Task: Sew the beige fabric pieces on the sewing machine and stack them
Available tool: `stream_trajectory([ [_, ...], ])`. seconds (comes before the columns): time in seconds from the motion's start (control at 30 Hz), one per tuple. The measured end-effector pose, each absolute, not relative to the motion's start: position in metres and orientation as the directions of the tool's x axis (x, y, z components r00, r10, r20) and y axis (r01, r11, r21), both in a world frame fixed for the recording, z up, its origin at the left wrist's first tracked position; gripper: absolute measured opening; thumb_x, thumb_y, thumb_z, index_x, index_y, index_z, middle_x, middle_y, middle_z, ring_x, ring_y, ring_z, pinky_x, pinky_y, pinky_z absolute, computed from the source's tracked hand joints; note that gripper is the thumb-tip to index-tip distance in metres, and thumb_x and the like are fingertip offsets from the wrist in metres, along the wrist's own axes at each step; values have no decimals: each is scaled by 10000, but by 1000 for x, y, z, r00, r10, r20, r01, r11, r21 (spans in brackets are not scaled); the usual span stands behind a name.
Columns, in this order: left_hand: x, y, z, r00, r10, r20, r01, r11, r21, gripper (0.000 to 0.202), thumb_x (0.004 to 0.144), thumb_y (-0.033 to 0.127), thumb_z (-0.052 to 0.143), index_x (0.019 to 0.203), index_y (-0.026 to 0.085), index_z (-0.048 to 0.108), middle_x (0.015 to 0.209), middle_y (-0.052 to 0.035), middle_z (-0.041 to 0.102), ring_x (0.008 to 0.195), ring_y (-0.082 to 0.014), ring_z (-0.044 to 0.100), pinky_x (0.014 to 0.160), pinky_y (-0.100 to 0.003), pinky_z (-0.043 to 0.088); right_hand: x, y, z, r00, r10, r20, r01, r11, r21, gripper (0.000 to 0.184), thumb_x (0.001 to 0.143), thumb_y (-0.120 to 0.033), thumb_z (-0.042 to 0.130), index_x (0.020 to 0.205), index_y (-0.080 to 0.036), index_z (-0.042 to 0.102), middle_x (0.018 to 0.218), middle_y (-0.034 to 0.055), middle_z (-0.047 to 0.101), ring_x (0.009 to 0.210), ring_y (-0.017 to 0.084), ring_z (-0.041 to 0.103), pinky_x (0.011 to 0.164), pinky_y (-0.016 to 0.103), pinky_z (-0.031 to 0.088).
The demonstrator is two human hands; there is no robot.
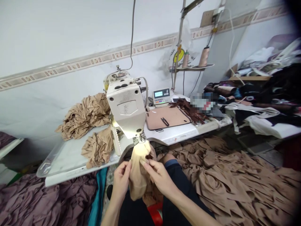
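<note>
At the front edge of the sewing table [164, 138], seen from the head camera, a tan cloth [137, 183] hangs down from beneath the head of the sewing machine [127, 108], its far end lit under the needle area. The left hand [121, 175] pinches its left side between thumb and fingers; the right hand [161, 175] pinches its right side near the machine. It looks thin, light and limp, likely to stretch or wrinkle when pulled, so its two side edges, just short of the needle area, seem the best places to hold.

The machine head hangs over the cloth's far end and limits room for fingers there. Toward the table's left edge lie a large tan pile [87, 116] and, nearer the front edge, a smaller heap [100, 147]. On the right part, small snips [165, 121] rest on a pink mat [152, 117], with dark brown strips [188, 110] beside it. Below the table, more brown cloth [235, 185] crowds the right side.
</note>
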State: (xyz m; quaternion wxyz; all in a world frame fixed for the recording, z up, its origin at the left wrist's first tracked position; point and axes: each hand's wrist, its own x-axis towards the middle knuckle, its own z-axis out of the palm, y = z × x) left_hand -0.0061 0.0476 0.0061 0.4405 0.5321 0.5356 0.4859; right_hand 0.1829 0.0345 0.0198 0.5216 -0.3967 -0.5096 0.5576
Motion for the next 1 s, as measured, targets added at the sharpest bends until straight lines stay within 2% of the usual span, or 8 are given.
stream_trajectory([
  [0.2, -15, 26, 10, 440, 898, -10, 281, -127, 951, 329, 869, 473, 837, 756, 167, 796, 836, -56, 662, 794, -179, 606, 707, -255, 443, 236, 23, 42, -359, 933, 34, -83, 5, -997, 526, 922, -559, 729, 620, -198, 495, 612, -50, 379, 596, 110, 316, 559, 266, 251],
  [0.4, 2, 16, 23, 438, 896, -78, 191, -8, 982, 401, 811, 356, 882, 1166, 214, 763, 1131, -80, 721, 725, -136, 574, 656, -247, 454, 257, 13, 69, -643, 766, -7, 343, 280, -897, 404, 928, -271, 697, 558, -187, 561, 555, -48, 414, 549, 107, 299, 537, 279, 200],
  [0.47, 15, 11, 21, 580, 803, -139, 192, 31, 981, 443, 759, 330, 916, 1158, 210, 766, 1039, -53, 732, 686, -131, 547, 635, -243, 448, 255, 11, 76, -729, 684, 16, 348, 391, -852, 339, 906, -182, 698, 573, -189, 637, 535, -56, 446, 527, 101, 310, 538, 273, 217],
  [0.53, 25, 5, 16, 692, 685, -226, 226, 92, 970, 296, 751, 360, 917, 935, 176, 777, 778, -1, 664, 630, -129, 507, 591, -237, 410, 257, 12, 79, -779, 627, 18, 329, 433, -839, 307, 878, -136, 717, 579, -192, 674, 515, -70, 448, 510, 94, 317, 532, 263, 227],
  [0.6, 27, 0, 11, 689, 666, -286, 240, 163, 957, 305, 790, 418, 882, 760, 163, 718, 642, 30, 563, 581, -116, 457, 559, -231, 368, 262, 15, 76, -765, 644, 11, 336, 414, -846, 262, 868, -142, 740, 612, -194, 716, 517, -72, 477, 503, 93, 350, 525, 255, 239],
  [0.73, 12, -4, 8, 492, 834, -250, 214, 162, 963, 371, 883, 489, 802, 761, 152, 704, 703, 2, 593, 643, -127, 501, 600, -229, 391, 275, 18, 52, -614, 788, -43, 375, 244, -894, 215, 922, -326, 764, 763, -186, 798, 591, -38, 585, 544, 116, 446, 510, 244, 274],
  [0.9, 0, 0, 15, 357, 921, -157, 169, 101, 980, 381, 916, 483, 784, 1112, 156, 783, 694, 30, 525, 613, -117, 457, 572, -218, 380, 266, 12, 20, -428, 884, -186, 190, -113, -975, 399, 962, -537, 687, 869, -159, 773, 575, -10, 629, 450, 126, 503, 440, 230, 344],
  [1.0, 1, 3, 19, 332, 938, -102, 173, 46, 984, 418, 944, 487, 752, 1210, 171, 814, 738, -10, 585, 633, -135, 504, 576, -230, 403, 254, 12, 14, -339, 926, -166, 121, -132, -984, 442, 941, -579, 692, 817, -160, 757, 576, 13, 646, 479, 149, 553, 447, 238, 385],
])
